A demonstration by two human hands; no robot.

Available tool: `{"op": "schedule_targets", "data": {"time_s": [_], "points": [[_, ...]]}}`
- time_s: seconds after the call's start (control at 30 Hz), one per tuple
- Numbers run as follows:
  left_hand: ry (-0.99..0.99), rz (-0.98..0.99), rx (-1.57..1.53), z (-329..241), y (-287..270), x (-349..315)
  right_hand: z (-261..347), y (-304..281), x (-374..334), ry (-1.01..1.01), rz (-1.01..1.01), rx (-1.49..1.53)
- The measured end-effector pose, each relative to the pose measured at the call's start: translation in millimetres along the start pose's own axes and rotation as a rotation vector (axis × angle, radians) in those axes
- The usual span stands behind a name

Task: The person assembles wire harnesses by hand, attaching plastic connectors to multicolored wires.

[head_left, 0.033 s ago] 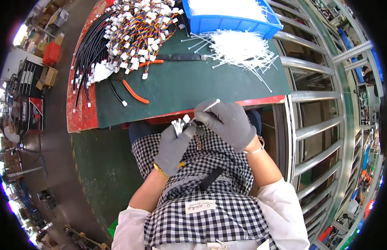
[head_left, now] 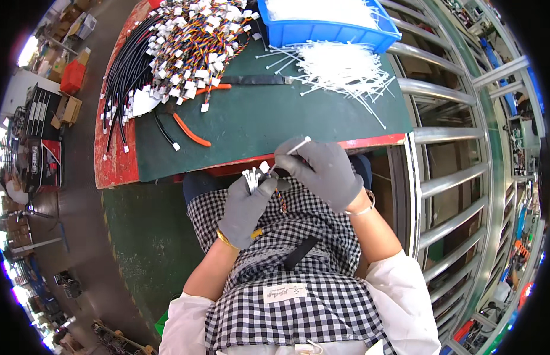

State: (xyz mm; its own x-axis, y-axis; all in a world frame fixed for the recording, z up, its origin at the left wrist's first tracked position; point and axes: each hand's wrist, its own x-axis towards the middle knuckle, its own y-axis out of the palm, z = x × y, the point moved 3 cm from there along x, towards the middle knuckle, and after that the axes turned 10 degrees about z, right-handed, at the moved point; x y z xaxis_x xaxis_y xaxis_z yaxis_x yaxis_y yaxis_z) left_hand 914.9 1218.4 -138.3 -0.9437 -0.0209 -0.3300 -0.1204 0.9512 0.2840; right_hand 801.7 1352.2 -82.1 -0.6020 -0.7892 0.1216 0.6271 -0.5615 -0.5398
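My left hand (head_left: 248, 210), in a grey glove, is closed around a bunch of white cable ties (head_left: 251, 177) whose ends stick up above the fingers. A white connector (head_left: 264, 167) stands beside the bunch at the fingertips. Below it, a twisted multicoloured wire (head_left: 282, 204) hangs in front of my checked apron. My gloved right hand (head_left: 322, 174) is just to the right, its fingers pinching a single white cable tie (head_left: 299, 145). The tie's head points up and right; its lower part reaches toward the connector. Exactly how tie and wire meet is hidden by my fingers.
On the green-topped bench (head_left: 251, 124) lie a heap of wire harnesses (head_left: 198, 47), black cables (head_left: 126, 74) and orange-handled pliers (head_left: 191, 130). Loose cable ties (head_left: 346, 71) spread before a blue bin (head_left: 331, 32). A metal roller conveyor (head_left: 444, 136) runs along the right.
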Motion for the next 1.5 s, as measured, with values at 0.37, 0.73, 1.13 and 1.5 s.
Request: {"op": "schedule_targets", "data": {"time_s": [0.37,0.73,1.13,1.5], "points": [[-0.101,-0.015,0.012,-3.6,-2.8,-1.1,-14.4,5.2,16.0,0.034,0.085,0.056],[0.151,-0.055,0.195,-18.8,-2.7,2.9,-13.0,-4.7,15.6,0.071,0.068,0.192],[0.355,0.030,0.254,-17.5,-8.2,2.7,0.2,-8.5,17.2,-0.002,0.084,0.318],[0.332,0.068,0.298,-20.2,-10.4,1.8,2.4,3.1,20.0,-0.110,0.089,0.070]]}}
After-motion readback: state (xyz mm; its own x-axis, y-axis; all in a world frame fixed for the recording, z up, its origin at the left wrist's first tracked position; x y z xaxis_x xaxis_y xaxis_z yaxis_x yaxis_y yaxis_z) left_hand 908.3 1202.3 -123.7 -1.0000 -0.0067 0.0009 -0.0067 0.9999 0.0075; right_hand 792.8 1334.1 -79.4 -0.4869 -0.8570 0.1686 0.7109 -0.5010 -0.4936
